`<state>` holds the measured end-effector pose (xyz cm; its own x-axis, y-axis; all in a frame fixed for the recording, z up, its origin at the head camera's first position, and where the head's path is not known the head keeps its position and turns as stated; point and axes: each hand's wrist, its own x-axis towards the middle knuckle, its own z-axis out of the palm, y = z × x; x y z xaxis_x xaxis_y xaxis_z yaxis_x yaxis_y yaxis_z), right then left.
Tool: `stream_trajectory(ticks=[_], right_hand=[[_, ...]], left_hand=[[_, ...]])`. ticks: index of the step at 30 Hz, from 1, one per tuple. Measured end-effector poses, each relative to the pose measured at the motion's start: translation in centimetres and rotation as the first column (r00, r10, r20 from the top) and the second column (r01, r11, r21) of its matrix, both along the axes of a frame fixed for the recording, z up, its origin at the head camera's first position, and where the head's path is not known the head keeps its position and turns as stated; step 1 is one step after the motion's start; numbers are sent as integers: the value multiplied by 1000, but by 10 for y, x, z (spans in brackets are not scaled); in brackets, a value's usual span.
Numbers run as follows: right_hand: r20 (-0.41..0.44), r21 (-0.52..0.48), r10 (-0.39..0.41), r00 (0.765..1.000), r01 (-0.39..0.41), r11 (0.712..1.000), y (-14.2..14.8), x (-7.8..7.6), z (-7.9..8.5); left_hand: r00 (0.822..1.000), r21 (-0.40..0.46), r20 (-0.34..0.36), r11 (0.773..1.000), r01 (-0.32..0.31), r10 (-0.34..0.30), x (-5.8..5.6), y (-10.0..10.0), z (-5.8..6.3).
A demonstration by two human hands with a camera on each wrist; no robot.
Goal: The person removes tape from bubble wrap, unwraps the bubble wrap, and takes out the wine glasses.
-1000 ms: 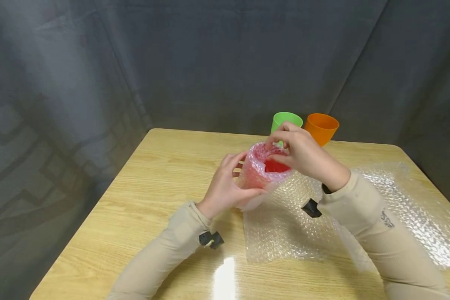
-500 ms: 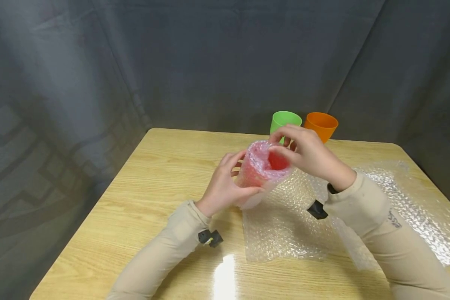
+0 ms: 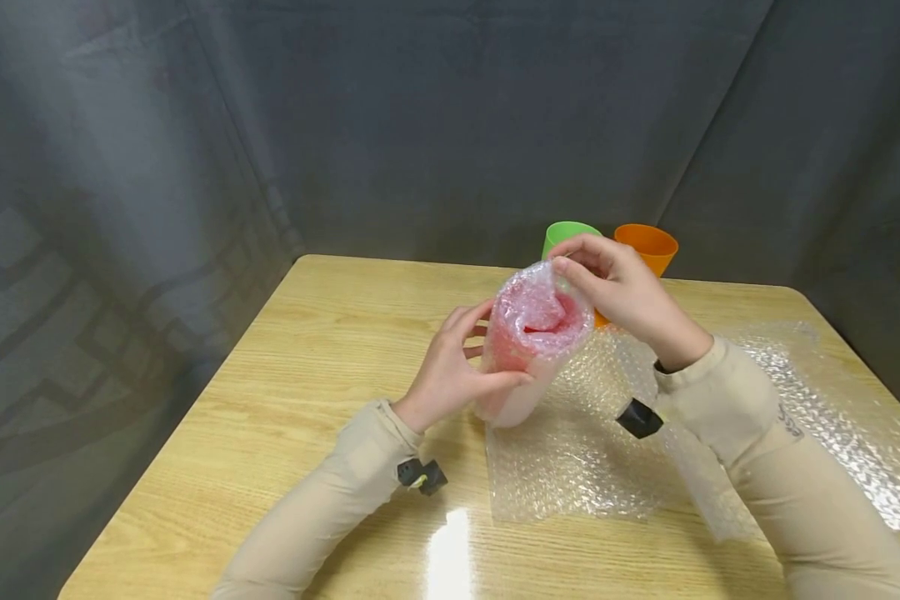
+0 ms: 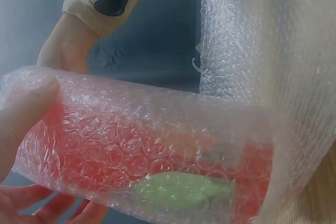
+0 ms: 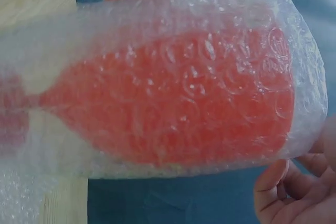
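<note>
A red goblet with bowl, stem and foot shows through the bubble wrap rolled round it. My left hand grips the wrapped bowl from the left side, thumb in front and fingers behind. At the upper end, my right hand pinches the edge of the wrap between thumb and fingers. A flap of wrap lies partly over the goblet's mouth, and a little of the red inside shows below it. The bundle is tilted, with its mouth facing up. Loose wrap trails off from the goblet's foot end in the left wrist view.
Behind the right hand stand a green cup and an orange cup at the table's back edge. A bubble wrap sheet lies under the bundle, another sheet to the right. A dark curtain hangs behind the wooden table.
My right hand has moved slightly to the right, drawing the wrap's edge up. More wrap now covers the goblet's mouth, so less red shows. The left hand has stayed in place.
</note>
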<state>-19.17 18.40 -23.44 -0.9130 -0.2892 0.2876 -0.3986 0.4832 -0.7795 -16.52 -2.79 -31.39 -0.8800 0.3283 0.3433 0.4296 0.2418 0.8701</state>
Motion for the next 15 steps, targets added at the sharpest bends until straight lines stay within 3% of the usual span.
stream_trajectory(ticks=[3,7,11,15], right_hand=[[-9,-2,-20,1000,20,1000,0,1,0],[-156,84,-55,986,69,994,-4,8,2],[-288,248,-59,956,134,960,-11,19,4],[-278,336,-80,957,175,925,-16,23,6]], left_hand=[[1000,-4,9,1000,-14,14,0,0,-1],[998,-8,14,998,-54,54,0,1,-1],[996,-11,2,996,-87,87,0,3,-1],[995,-25,-8,994,-103,103,1,5,-2]])
